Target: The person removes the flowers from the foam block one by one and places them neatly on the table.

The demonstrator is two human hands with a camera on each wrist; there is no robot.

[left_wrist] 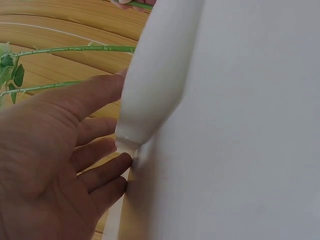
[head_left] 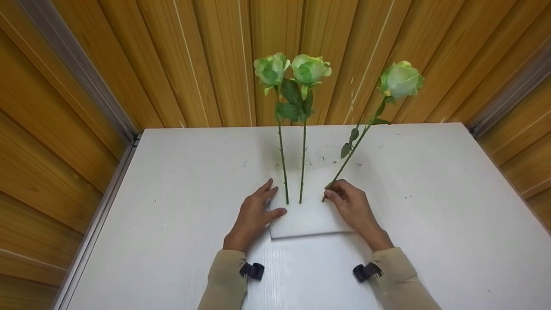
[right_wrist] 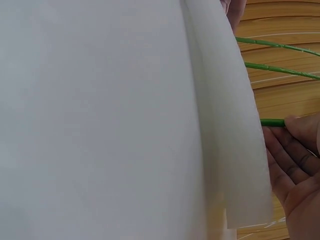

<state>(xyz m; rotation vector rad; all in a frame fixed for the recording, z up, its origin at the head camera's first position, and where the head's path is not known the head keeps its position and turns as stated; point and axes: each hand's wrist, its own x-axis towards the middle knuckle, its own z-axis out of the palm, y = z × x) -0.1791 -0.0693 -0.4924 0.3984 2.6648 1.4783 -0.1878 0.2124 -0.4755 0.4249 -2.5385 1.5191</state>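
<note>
Two pale green artificial roses, a left one and a middle one, stand upright with their stems in a white foam board. My right hand pinches a third rose low on its stem, between thumb and fingers. That rose leans to the right. In the right wrist view its stem end meets the board's upper face; whether it goes in is unclear. My left hand rests at the board's left edge, fingers spread and fairly straight, as the left wrist view also shows.
The board lies on a white table with small dark specks behind the board. Wood-patterned panels stand behind the table and at both sides. A metal frame rail runs along the left edge.
</note>
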